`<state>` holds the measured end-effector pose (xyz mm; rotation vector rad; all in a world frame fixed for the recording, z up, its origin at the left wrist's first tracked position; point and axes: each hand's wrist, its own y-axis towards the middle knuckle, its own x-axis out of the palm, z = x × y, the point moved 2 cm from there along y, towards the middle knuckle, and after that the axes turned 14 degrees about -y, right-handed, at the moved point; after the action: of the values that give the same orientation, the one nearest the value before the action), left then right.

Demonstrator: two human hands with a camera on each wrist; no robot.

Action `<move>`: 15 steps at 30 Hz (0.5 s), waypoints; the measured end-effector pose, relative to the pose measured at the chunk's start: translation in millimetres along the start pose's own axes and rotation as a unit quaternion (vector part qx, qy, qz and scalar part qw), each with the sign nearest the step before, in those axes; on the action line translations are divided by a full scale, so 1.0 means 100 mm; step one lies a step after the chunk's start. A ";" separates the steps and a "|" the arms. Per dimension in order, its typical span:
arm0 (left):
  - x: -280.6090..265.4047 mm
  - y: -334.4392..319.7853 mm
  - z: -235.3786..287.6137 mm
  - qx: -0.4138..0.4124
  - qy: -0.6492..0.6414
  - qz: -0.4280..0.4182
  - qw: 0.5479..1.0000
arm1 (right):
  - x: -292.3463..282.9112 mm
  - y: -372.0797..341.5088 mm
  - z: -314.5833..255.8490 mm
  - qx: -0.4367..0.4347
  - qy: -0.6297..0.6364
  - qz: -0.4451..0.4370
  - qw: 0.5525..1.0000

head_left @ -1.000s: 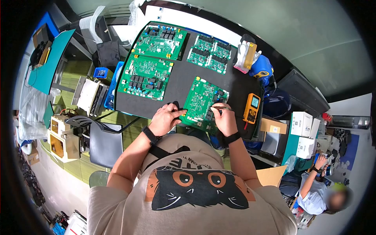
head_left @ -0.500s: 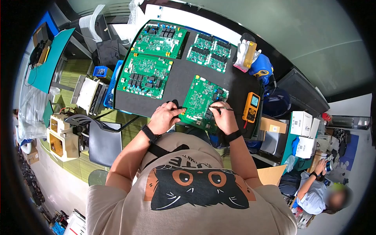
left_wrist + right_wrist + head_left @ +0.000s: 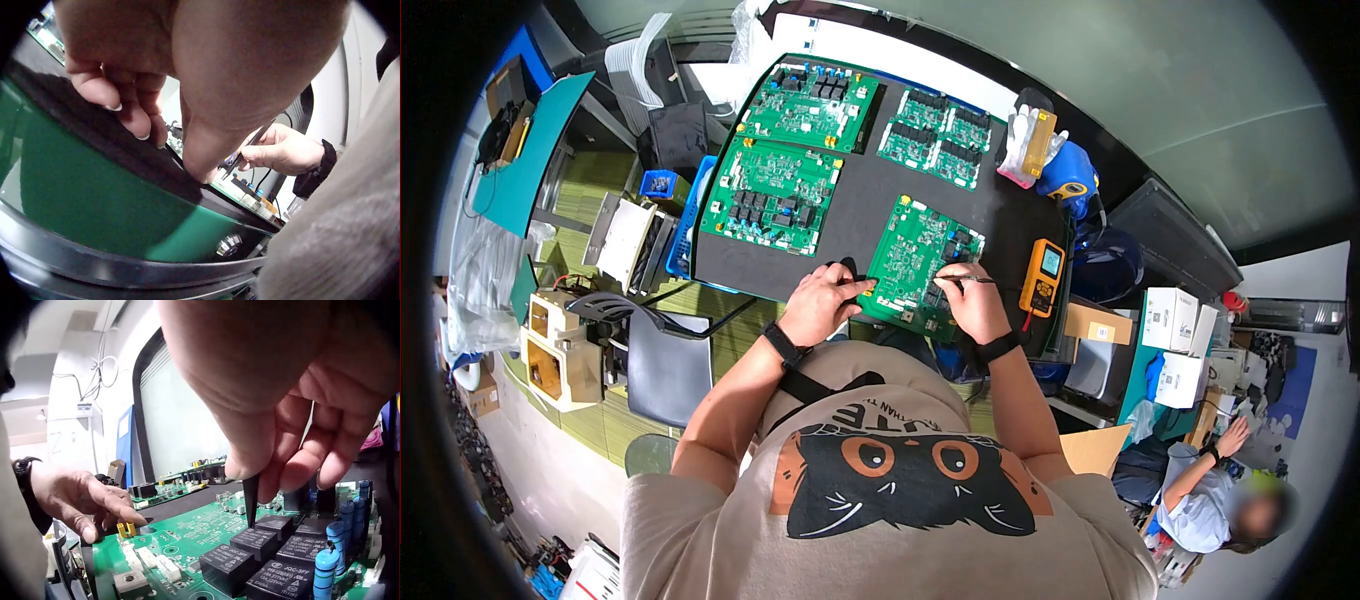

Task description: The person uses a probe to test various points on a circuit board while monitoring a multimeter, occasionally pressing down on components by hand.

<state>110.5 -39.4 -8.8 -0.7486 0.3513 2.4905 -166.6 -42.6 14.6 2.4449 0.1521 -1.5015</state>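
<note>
Circuit board point(image 3: 900, 255) on mat point(image 3: 855, 205) — meter point(image 3: 1043, 278) to its right, other boards point(image 3: 770, 190) behind and left.

On my head feed, one green circuit board point(image 3: 905, 258) lies flat, component side up, askew, just right of centre frame. In my right-wrist view, its black relays point(image 3: 228, 569) and upright blue cylinders point(image 3: 325, 575) fill the lower right. A slim dark pointed tool point(image 3: 250, 503) stands near-vertical, tip down at the relays; I cannot confirm contact.
</note>
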 end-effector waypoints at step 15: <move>0.00 0.01 0.01 -0.003 -0.009 0.004 1.000 | 0.03 0.01 0.02 0.033 0.006 -0.009 0.999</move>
<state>110.1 -39.8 -7.8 -0.7290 0.3399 2.5049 -166.3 -43.8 10.9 2.5108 0.1309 -1.5227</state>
